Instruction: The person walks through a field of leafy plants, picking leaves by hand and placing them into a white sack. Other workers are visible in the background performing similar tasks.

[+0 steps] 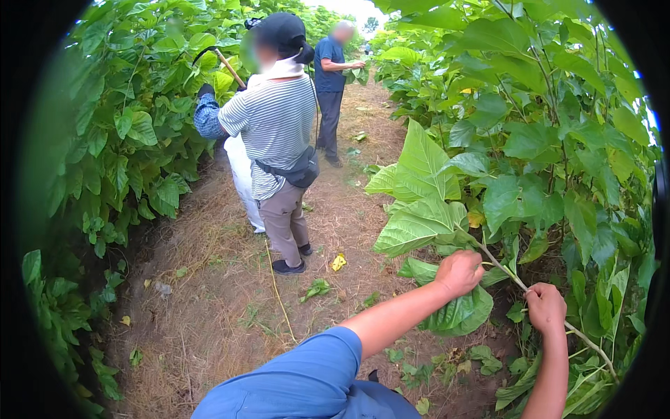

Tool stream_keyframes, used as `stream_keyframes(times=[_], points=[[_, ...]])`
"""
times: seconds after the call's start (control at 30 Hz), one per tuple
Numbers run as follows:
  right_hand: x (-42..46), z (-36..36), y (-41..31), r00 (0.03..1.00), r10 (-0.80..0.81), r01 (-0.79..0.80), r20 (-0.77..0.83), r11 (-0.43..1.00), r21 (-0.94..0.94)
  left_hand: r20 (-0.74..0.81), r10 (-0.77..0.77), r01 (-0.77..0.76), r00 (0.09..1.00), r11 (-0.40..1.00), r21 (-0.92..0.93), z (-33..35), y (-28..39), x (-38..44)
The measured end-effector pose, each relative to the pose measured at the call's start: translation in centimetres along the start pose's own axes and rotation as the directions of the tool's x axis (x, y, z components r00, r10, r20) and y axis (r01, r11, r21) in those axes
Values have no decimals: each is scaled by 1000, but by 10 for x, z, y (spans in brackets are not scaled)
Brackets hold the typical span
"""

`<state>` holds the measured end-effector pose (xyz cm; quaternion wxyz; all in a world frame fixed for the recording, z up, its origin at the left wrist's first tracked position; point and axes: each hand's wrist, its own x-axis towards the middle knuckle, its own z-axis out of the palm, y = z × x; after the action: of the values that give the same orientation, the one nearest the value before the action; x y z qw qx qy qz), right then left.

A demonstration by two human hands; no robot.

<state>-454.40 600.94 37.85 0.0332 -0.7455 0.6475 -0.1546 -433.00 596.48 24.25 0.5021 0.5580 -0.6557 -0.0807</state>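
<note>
My right hand point(546, 307) is closed around a leafy branch point(591, 343) that slants from the lower right up to the left. To its left, my left hand point(460, 273) has its fingers curled in among large green leaves point(419, 225) near the branch's leafy part. More broad leaves point(463, 314) hang below the left hand. My left fingers grip leaves or their stalks; which exactly is hidden.
Tall leafy plants line the dirt path point(209, 314) on both sides. Ahead, a person in a striped shirt point(282, 125) holds a sickle point(227, 68) beside a white sack point(242, 183). Farther off, another person point(330, 73) holds leaves. Fallen leaves point(316, 289) lie about.
</note>
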Motion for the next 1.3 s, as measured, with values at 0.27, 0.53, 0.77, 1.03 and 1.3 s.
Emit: stream_keyframes(times=[0.27, 0.53, 0.77, 1.03, 1.3], points=[[-26, -16, 1, 992, 64, -69, -107, 997, -40, 153, -662, 611, 734, 546, -573, 9, -29, 21], [-2, 17, -6, 994, -20, 10, -111, 996, -83, 41, -182, 185, 982, 979, -82, -66, -60, -27], [-12, 16, -5, 996, 7, -14, -89, 996, -85, 15, 31, -33, 999, 986, 162, -83, -16, -4], [-25, 9, -16, 998, -20, 16, -56, 997, -70, 68, 176, -186, 982, 853, 487, -75, -41, 32], [-24, 8, -20, 997, -7, 0, -78, 995, -95, 158, 275, -312, 948, 726, 613, -75, -44, 22]])
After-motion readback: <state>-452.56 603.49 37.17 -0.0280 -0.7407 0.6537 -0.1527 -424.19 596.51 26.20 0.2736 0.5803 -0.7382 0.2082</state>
